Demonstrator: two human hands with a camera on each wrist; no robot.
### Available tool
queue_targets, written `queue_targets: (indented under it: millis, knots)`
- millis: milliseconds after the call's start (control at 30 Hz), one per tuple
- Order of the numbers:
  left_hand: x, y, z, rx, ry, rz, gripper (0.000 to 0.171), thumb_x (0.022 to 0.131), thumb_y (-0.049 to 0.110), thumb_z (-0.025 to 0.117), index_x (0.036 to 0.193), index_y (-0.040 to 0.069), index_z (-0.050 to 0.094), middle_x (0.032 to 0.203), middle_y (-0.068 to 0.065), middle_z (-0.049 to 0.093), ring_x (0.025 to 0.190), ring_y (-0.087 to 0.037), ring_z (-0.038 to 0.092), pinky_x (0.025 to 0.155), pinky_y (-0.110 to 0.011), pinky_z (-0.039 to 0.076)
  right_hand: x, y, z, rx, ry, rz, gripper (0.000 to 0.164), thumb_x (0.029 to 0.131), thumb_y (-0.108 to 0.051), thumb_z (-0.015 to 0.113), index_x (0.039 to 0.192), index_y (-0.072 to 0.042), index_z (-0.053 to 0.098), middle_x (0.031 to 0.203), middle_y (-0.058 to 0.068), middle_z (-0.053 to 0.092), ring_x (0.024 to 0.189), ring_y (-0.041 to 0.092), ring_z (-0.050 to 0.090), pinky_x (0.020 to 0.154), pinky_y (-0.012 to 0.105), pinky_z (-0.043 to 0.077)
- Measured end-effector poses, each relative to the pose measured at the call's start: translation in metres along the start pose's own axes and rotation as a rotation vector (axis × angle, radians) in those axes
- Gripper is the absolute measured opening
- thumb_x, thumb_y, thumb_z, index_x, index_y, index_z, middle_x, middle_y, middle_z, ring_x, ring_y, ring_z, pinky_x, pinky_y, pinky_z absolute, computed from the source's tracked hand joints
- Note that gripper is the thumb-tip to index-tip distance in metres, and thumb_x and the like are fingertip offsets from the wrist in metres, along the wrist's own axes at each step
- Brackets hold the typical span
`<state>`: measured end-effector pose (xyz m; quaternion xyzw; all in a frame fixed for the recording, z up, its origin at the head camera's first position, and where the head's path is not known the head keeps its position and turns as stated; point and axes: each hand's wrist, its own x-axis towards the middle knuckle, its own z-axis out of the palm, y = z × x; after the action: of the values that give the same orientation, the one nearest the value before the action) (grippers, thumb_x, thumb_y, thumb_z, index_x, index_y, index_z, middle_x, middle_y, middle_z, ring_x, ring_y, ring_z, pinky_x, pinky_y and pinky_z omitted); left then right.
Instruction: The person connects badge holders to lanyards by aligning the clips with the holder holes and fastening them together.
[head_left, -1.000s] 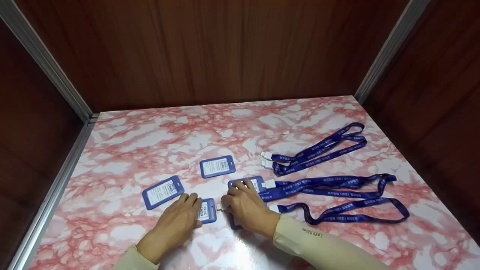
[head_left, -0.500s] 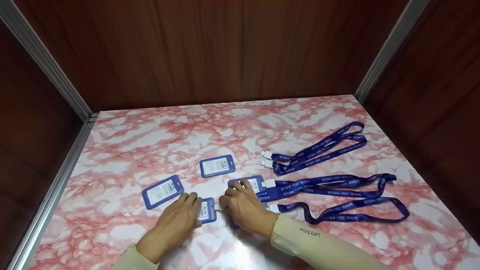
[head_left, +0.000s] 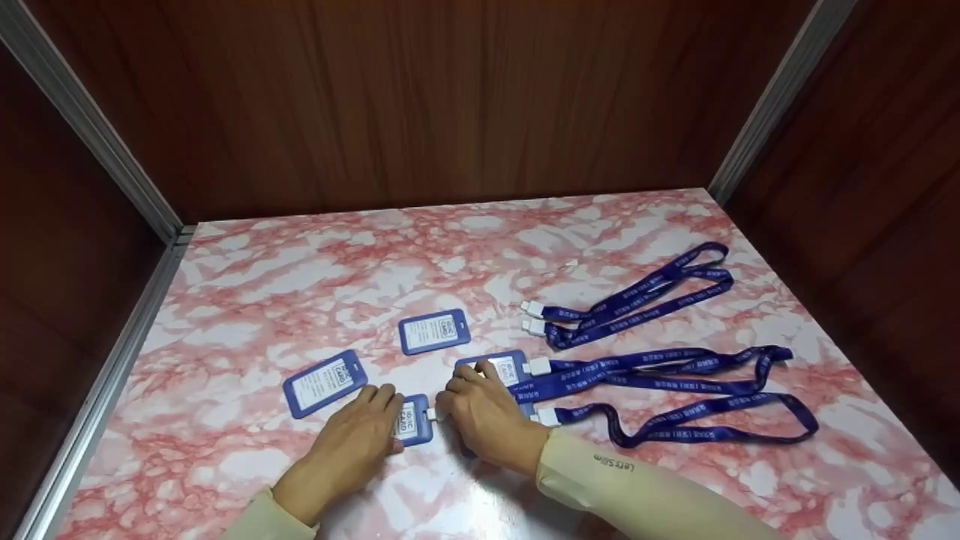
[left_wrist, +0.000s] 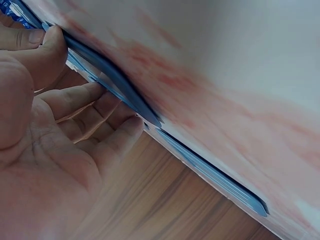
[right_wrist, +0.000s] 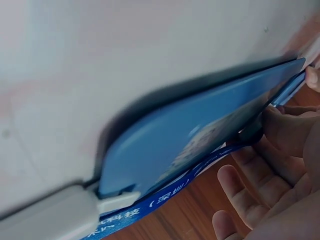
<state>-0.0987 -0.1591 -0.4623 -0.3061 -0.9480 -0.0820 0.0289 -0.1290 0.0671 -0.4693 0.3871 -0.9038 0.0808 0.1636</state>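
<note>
In the head view my left hand (head_left: 349, 446) holds a blue ID badge holder (head_left: 414, 421) against the table by its edges, thumb on the near side and fingers on the far side. My right hand (head_left: 491, 416) pinches the white clip (head_left: 432, 414) of a blue lanyard (head_left: 555, 388), mostly hidden by the fingers. The clip's tip meets the slot end of that holder; whether it is hooked through, I cannot tell. Beneath my right hand lies another badge holder (right_wrist: 200, 130), joined to a white clip (right_wrist: 50, 212) in the right wrist view.
Two loose badge holders, one at the left (head_left: 326, 382) and one farther back (head_left: 435, 331), lie flat. A lanyard with two white clips (head_left: 532, 309) lies at the back right. Partly under my right fingers is a clipped badge holder (head_left: 510, 367). Wood panels (head_left: 450, 105) enclose the table.
My right hand has edged left with the white clip, closing the gap between its tip and the badge holder's slot. My left hand has stayed nearly still.
</note>
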Motion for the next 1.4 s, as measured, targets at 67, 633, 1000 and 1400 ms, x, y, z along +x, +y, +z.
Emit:
queue_targets:
  millis: [67,633,1000,1400]
  knots:
    - [0.001,0.0,0.0,-0.008,0.0,0.0,0.06,0.085,0.024,0.082,0.131,-0.007,0.059,0.125,-0.016,0.058,0.11,-0.03,0.054,0.097,-0.043,0.049,0.0,-0.001,0.0,-0.017,-0.009,0.003,0.015,0.075,-0.008,0.075,0.081,-0.022,0.072,0.081,-0.007,0.068,0.088,0.015,0.059,0.084,0.037,0.043]
    - [0.005,0.004,-0.001,0.012,0.016,-0.009,0.055,0.085,0.021,0.081,0.129,-0.004,0.059,0.124,-0.015,0.058,0.107,-0.029,0.053,0.091,-0.043,0.051,0.003,-0.006,-0.001,-0.087,0.003,0.009,0.013,0.078,-0.008,0.072,0.083,-0.02,0.072,0.083,-0.007,0.069,0.086,0.014,0.06,0.082,0.035,0.042]
    - [0.005,0.004,0.0,0.03,0.037,0.001,0.056,0.084,0.021,0.081,0.129,-0.004,0.06,0.125,-0.017,0.059,0.11,-0.031,0.054,0.095,-0.043,0.05,0.006,-0.011,-0.001,-0.167,-0.06,-0.007,0.015,0.075,-0.005,0.071,0.085,-0.017,0.068,0.085,-0.005,0.067,0.088,0.015,0.059,0.084,0.033,0.043]
    - [0.003,0.005,0.0,0.014,0.004,-0.017,0.058,0.082,0.023,0.083,0.127,-0.005,0.06,0.124,-0.016,0.058,0.108,-0.031,0.054,0.091,-0.043,0.052,0.005,-0.016,0.002,-0.216,-0.019,-0.037,0.013,0.073,-0.01,0.074,0.085,-0.016,0.07,0.083,-0.005,0.067,0.083,0.014,0.058,0.081,0.031,0.044]
